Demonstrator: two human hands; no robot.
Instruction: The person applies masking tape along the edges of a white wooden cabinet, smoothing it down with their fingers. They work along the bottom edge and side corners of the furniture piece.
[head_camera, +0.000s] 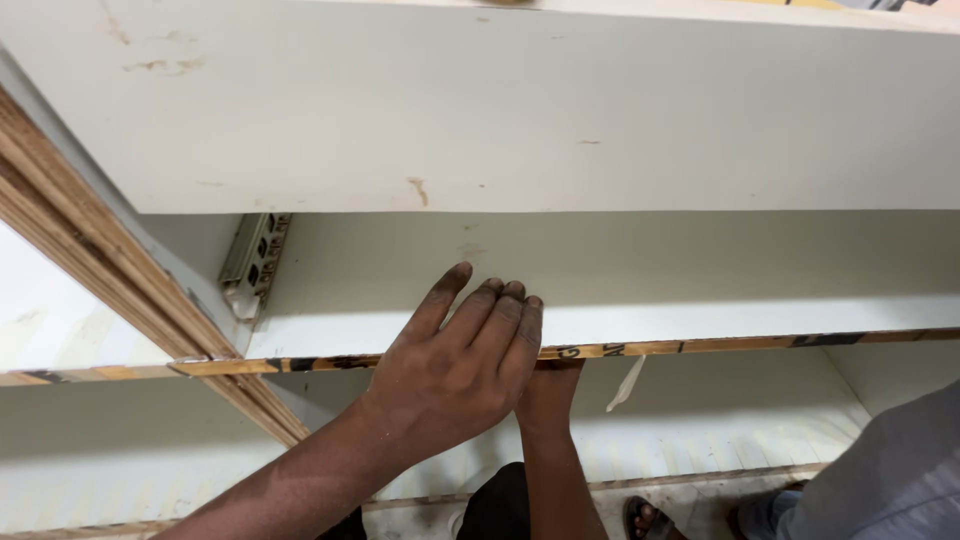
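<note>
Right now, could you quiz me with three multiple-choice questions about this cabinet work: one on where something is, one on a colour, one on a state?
1. Where is the metal drawer slide?
A. at the left inside corner
B. on the floor
C. at the far right

2. What colour are the cabinet panels?
A. black
B. off-white
C. green

3. How does the left hand lie?
A. clenched around a tool
B. palm down on the panel edge, fingers together
C. hanging free

Answers: 1 A, the slide sits by the left side wall. 2 B, the faces are pale, slightly stained. 3 B, its fingers rest flat over the edge.
</note>
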